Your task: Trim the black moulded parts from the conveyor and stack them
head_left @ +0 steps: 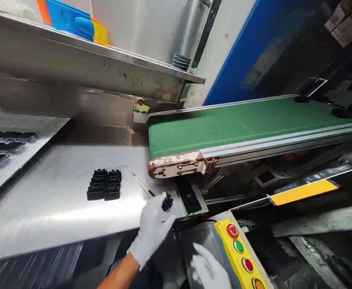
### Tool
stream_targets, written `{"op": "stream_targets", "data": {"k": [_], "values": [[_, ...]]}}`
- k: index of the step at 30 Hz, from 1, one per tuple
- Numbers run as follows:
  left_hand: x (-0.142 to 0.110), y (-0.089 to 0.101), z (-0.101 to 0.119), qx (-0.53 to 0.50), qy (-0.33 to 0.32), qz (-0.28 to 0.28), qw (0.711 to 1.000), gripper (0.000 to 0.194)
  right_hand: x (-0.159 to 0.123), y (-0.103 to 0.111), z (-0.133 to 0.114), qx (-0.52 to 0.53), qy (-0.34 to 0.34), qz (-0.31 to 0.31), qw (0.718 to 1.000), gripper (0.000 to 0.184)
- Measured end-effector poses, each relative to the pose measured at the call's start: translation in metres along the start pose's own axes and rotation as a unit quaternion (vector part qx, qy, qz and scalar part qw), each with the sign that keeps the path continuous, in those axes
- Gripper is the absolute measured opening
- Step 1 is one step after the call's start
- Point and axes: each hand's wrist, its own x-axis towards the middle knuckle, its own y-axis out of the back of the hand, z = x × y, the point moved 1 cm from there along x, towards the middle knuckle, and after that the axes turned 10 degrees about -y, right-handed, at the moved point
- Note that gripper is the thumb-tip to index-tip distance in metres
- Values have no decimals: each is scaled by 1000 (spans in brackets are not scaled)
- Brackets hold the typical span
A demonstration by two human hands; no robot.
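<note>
My left hand, in a white glove, has its fingers closed on a small black plastic part with knobs along one end, over the front edge of the metal table. The fingers cover some of the part. A slim pointed tool lies just beyond this hand, its near end by the fingers. To the left, several similar black plastic parts stand together in two columns. My right hand, also gloved in white and slightly blurred, is at the bottom beside the yellow button panel, fingers apart and holding nothing.
A green conveyor belt runs right from the metal table. A dark phone-like slab lies at the table's corner. The yellow button panel is at lower right. Trays of black parts are at left, below a metal shelf.
</note>
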Motion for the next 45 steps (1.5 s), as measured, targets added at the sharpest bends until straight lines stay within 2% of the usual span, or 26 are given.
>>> {"op": "stream_targets", "data": {"k": [2,4,6,8,10,13,15,17,19,20,22,28,32,36,37,38,39,41,42,43,45], "values": [[29,3,-3,58,-8,-26,998,71,8,-40,-15,37,-12,-103,994,63],[44,1,-3,101,-4,-69,992,70,17,-68,-32,64,-2,-121,991,72],[43,2,1,120,3,-107,987,66,21,-81,-43,91,4,-106,990,75],[28,6,13,102,18,-157,982,65,15,-79,-42,122,2,-114,986,73],[2,15,30,53,45,-218,973,66,-1,-68,-31,151,-1,-141,979,66],[-42,30,61,-72,138,-293,943,74,-38,-42,-3,186,-32,-171,967,55],[-68,37,79,-211,233,-326,892,66,-66,-24,15,203,-83,-167,961,52],[-88,40,91,-353,322,-358,802,45,-91,-7,30,218,-141,-162,952,50],[-104,40,99,-428,386,-384,721,32,-110,8,40,229,-187,-166,941,50],[-110,40,103,-437,409,-400,695,34,-119,14,44,233,-204,-171,935,50],[-121,39,109,-422,435,-424,674,41,-132,24,51,244,-232,-177,925,51],[-138,42,132,-382,458,-434,675,52,-161,40,58,334,-276,-158,888,43],[-141,44,142,-385,458,-441,669,55,-173,47,59,318,-231,-160,905,45],[-150,37,146,-468,418,-420,656,48,-178,52,65,267,-183,-146,935,45],[-153,34,146,-475,399,-408,670,47,-178,52,67,243,-161,-130,948,44],[-156,31,144,-464,370,-397,700,46,-178,51,70,217,-133,-112,960,43],[-159,29,142,-438,329,-384,743,45,-177,50,74,192,-104,-92,972,42],[-161,27,135,-380,201,-351,832,38,-175,49,86,148,-63,-42,986,40],[-160,27,132,-362,123,-331,863,32,-174,51,94,128,-61,-11,990,41],[-159,27,129,-348,43,-314,883,25,-173,56,105,106,-71,29,991,45],[-153,28,123,-309,-96,-284,903,18,-174,75,131,48,-103,149,982,51]]}}
